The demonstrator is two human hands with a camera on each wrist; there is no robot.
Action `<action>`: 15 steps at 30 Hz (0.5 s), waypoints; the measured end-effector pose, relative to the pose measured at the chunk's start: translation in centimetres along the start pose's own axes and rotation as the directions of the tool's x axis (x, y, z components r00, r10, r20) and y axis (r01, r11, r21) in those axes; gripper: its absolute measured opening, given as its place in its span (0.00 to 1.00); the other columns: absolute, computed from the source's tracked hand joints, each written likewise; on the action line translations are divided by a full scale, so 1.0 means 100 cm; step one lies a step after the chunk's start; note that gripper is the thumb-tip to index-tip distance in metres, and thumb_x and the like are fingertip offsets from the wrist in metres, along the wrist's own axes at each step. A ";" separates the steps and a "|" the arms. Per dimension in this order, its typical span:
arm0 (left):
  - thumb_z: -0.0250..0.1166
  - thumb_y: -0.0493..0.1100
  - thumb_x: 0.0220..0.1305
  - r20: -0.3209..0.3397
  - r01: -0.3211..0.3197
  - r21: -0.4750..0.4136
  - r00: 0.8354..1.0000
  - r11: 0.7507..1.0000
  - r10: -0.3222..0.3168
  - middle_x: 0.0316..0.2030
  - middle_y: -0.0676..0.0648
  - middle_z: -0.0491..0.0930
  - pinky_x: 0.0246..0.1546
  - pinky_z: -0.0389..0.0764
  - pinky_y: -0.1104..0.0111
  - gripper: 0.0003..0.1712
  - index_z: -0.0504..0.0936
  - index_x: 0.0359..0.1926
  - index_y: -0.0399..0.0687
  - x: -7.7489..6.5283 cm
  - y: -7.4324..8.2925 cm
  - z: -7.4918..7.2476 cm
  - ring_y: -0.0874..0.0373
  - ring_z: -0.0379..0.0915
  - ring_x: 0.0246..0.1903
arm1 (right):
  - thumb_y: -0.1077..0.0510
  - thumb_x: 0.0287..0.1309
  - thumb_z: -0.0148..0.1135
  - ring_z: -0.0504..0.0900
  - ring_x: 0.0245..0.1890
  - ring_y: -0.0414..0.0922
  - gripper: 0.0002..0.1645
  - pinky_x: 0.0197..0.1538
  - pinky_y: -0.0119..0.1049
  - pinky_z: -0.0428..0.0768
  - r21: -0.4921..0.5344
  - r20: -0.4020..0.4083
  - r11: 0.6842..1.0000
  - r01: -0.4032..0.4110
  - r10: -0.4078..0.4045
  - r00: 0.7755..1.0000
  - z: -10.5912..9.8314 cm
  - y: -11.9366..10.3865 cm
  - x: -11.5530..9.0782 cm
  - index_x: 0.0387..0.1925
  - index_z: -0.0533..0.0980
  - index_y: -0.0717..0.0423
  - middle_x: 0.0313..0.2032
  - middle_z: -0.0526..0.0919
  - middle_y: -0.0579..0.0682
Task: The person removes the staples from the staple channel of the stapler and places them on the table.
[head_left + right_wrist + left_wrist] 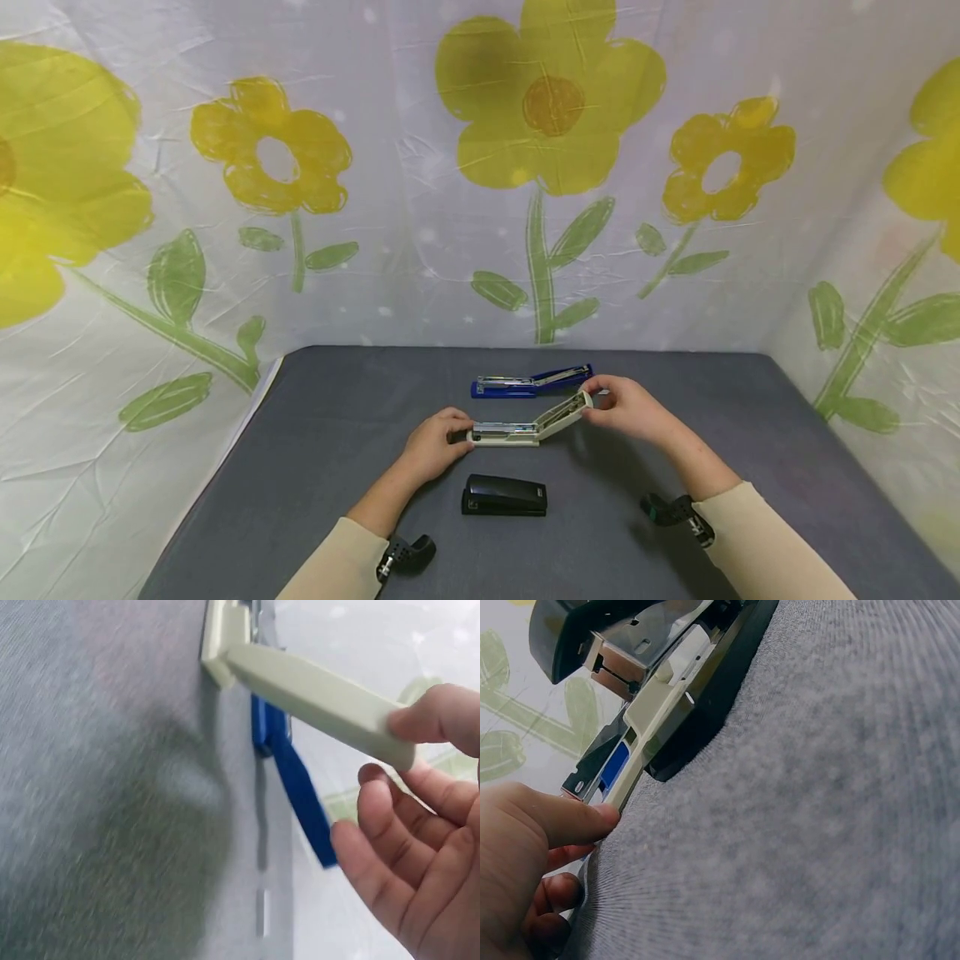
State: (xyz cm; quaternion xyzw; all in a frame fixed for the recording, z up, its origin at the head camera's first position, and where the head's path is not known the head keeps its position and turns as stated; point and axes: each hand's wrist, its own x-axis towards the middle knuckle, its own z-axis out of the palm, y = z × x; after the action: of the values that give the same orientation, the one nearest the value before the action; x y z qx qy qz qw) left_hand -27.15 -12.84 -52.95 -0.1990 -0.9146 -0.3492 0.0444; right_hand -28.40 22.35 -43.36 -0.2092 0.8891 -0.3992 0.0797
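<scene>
cream plastic stapler [531, 439], swung apart at its hinge, sits around the middle of the table between the two hands, its base along the tabletop and its top arm slanting up to the right. nearest are two beige sleeves, the left one [337, 567] and the right one [776, 546], each with a small black device at the wrist, on the left [402, 556] and on the right [662, 510]. beyond them a glossy black stapler [504, 496] lies with its top over its base, on the near side of the cream one. the left hand [437, 446] pinches the left end of the cream base; the right hand [626, 408] pinches the raised tip between thumb and forefinger, the other fingers loosely bent. farther off, a blue stapler [532, 384] lies unfolded, its right part angled upward, near the far edge of the dark grey cloth-covered table [337, 400]. farthest hangs a white curtain [405, 258] printed with yellow flowers [551, 104] and green leaves.
</scene>
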 end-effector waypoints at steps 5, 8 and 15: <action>0.76 0.40 0.60 -0.003 -0.011 0.004 1.000 1.000 0.011 0.48 0.54 0.81 0.35 0.72 0.67 0.17 0.89 0.51 0.46 0.000 -0.001 -0.001 0.62 0.71 0.35 | 0.60 0.64 0.69 0.78 0.27 0.44 0.16 0.30 0.40 0.75 -0.083 0.014 0.996 -0.038 0.039 0.999 -0.002 0.010 -0.005 0.51 0.79 0.61 0.38 0.82 0.52; 0.76 0.41 0.60 -0.002 -0.006 0.008 1.000 1.000 0.006 0.48 0.54 0.81 0.36 0.72 0.67 0.17 0.89 0.51 0.46 0.001 -0.002 -0.002 0.62 0.71 0.36 | 0.61 0.63 0.70 0.78 0.28 0.43 0.17 0.31 0.41 0.76 -0.119 0.022 0.991 -0.066 0.069 0.997 0.000 0.015 -0.005 0.52 0.79 0.62 0.38 0.82 0.51; 0.77 0.41 0.60 -0.001 0.025 0.011 1.000 1.000 -0.025 0.45 0.55 0.79 0.36 0.71 0.67 0.17 0.89 0.51 0.46 0.000 -0.003 -0.002 0.62 0.70 0.35 | 0.60 0.61 0.71 0.81 0.34 0.43 0.19 0.35 0.42 0.77 -0.272 0.048 0.962 -0.020 0.034 0.998 0.004 0.024 -0.004 0.52 0.81 0.64 0.42 0.85 0.52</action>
State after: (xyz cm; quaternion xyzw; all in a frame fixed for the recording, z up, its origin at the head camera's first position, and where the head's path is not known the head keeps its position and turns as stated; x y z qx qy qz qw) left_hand -27.29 -13.13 -52.99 -0.1872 -0.9189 -0.3446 0.0416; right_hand -28.60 23.66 -45.40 -0.2165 0.9358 -0.2667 0.0789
